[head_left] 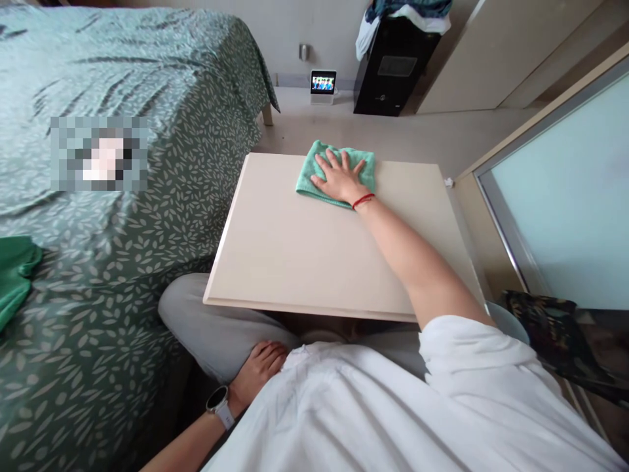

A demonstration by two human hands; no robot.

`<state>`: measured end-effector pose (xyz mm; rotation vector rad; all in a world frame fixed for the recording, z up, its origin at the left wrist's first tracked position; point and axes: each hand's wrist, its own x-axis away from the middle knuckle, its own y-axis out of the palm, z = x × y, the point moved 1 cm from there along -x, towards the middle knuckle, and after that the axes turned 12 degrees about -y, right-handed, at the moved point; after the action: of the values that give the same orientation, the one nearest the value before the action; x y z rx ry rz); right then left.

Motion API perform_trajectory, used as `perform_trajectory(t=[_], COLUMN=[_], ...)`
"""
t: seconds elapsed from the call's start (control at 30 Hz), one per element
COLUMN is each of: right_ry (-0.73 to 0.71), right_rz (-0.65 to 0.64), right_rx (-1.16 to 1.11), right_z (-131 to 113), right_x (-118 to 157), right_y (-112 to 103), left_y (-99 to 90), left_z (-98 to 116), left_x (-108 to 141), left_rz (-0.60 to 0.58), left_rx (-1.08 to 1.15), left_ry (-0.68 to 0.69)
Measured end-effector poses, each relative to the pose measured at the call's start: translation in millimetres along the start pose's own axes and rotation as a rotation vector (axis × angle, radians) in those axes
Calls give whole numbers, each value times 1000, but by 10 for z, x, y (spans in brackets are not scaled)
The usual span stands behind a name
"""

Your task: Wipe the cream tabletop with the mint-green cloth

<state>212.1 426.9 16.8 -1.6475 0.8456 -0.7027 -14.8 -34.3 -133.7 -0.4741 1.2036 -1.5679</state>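
My right hand [339, 177] lies flat with fingers spread on a folded green cloth [305, 176], pressing it against the tabletop. The cloth sits at the far edge of a small cream table [304, 249], near its middle. A red string bracelet [362, 200] circles my right wrist. On my left thigh, below the table's near edge, rests my left hand [260, 370]. Its fingers lie flat on the grey trousers [216, 328], holding nothing that I can see. A watch [219, 401] is on the left wrist.
A bed with a leaf-patterned green sheet [187, 157] stands at the left, bearing a green fabric piece [17, 272] and a blurred patch. Beyond the table are a small lit screen [323, 84] and a black cabinet [393, 72] topped with clothes. A frosted panel [570, 177] is at the right.
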Motion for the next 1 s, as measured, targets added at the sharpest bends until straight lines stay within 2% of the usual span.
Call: perform_trajectory(t=[0.13,0.37,0.47,0.53,0.6,0.67,0.9,1.0], right_ry=[-210,-641,-844,-952,-984,-914,-332,-110], right_rz=[-88,-102,-141,-158,-159,-150,-54,-20], right_rx=[54,31,-2,-21,-35,-33,46,14], right_z=[-285,-820,-864,-775,-600,-367,535,819], right_x=[530,1849,2291,2422,2377,2162,873,477], right_y=[85,244,232,217,205,193,-10,-123], left_y=[16,-13,5,17,16,1,-34,-16], left_z=[-27,-32,-38,-37,-30,-19,-17,-41], left_x=[3,-22,-2,2,-9,-28,-28,9], left_rz=[-12,-14,-21,-17,-14,-15,-26,-49], left_rx=[-19,-26,-29,-32,-28,-22,-13,-17], left_ry=[23,24,19,22,19,14,18,5])
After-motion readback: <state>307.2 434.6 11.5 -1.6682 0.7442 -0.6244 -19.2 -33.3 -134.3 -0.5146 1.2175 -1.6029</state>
